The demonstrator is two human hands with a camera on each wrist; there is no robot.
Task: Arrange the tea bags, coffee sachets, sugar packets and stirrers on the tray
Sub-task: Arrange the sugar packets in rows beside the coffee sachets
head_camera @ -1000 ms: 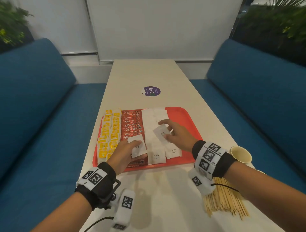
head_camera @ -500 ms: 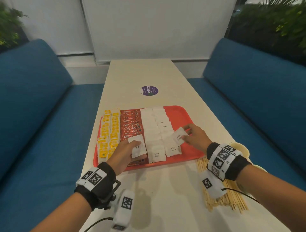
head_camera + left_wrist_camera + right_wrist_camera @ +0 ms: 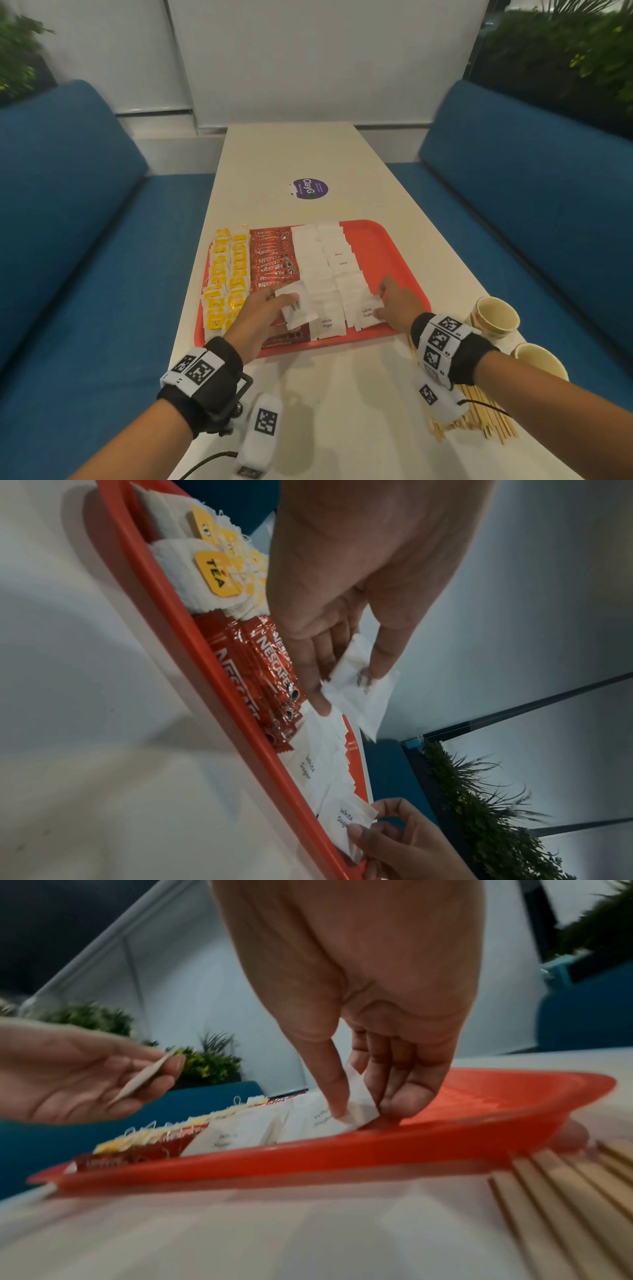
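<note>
Cups and stirrers flank tray.

1. Counter: a long, pale cream top running away from the viewer to the far wall, with a round purple sticker on its middle.
2. Blue upholstered benches: left bench and right bench flank the counter, each with a padded backrest.
3. Far wall: white panels divided by a vertical seam, with a pale ledge below.
4. Green plants: behind the left backrest and the right backrest.
</note>
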